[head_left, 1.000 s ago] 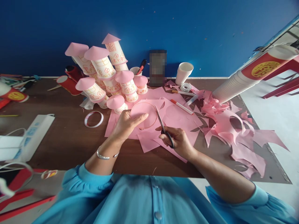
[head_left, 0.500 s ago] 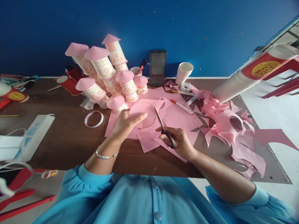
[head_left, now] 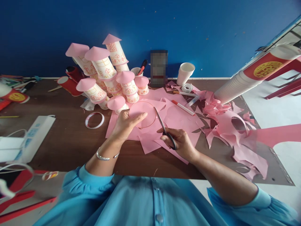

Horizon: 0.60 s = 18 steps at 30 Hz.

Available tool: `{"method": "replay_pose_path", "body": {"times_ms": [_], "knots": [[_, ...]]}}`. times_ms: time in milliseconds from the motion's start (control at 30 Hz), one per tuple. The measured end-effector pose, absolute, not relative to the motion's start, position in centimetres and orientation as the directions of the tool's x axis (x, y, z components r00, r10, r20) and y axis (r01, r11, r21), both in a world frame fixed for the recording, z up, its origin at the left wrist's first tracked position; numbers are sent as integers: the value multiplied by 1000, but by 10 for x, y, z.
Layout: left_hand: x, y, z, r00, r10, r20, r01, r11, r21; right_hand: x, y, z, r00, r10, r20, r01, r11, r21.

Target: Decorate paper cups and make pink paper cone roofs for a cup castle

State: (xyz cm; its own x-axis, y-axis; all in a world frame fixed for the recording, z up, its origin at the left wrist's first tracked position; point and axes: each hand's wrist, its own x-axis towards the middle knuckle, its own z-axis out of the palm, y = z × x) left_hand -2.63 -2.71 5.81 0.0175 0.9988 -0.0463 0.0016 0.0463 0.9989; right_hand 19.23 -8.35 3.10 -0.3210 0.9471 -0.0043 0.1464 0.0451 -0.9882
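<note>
Slightly leftward, the pink disc (head_left: 143, 107) has shifted together with the left grip (head_left: 125, 124), and it now sits over pink sheets (head_left: 149, 143) near the middle of the tabletop (head_left: 70, 135). That left grip pinches it, thumb laid across the face and fingers hidden beneath, apparently to keep thin paper steady while leaving its right rim free. Just there stands the tip of the scissors (head_left: 160, 118), handles clasped by the right grip (head_left: 178, 141), blades nearly together and angled away from the body, likely to meet the rim at a slant; whether they touch paper I cannot tell. Beyond, a red-capped marker (head_left: 184, 108) lies within reach. Roofed cup towers (head_left: 103, 66) stand past the left grip, seemingly out of the blades' way. Scraps (head_left: 250, 157) gather at the right, presumably to leave working room, and one long offcut (head_left: 279, 133) has slid farther past the tabletop's edge.
</note>
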Motion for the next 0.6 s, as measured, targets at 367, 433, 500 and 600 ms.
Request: {"method": "replay_pose_path", "body": {"times_ms": [367,433,500,600], "knots": [[-27,-25,56,39,999,-27,44,25,999,192,-84,29,-324,944,-68,145,-21,-989],[-27,-25,57,53,998,-27,57,24,998,192,-83,28,-319,944,-86,132,-46,-990],[-27,-26,58,68,997,-30,69,25,997,192,-83,28,-318,943,-97,119,-61,-991],[-27,-26,60,74,997,-22,71,17,997,191,-83,27,-323,941,-101,111,-68,-992]]}}
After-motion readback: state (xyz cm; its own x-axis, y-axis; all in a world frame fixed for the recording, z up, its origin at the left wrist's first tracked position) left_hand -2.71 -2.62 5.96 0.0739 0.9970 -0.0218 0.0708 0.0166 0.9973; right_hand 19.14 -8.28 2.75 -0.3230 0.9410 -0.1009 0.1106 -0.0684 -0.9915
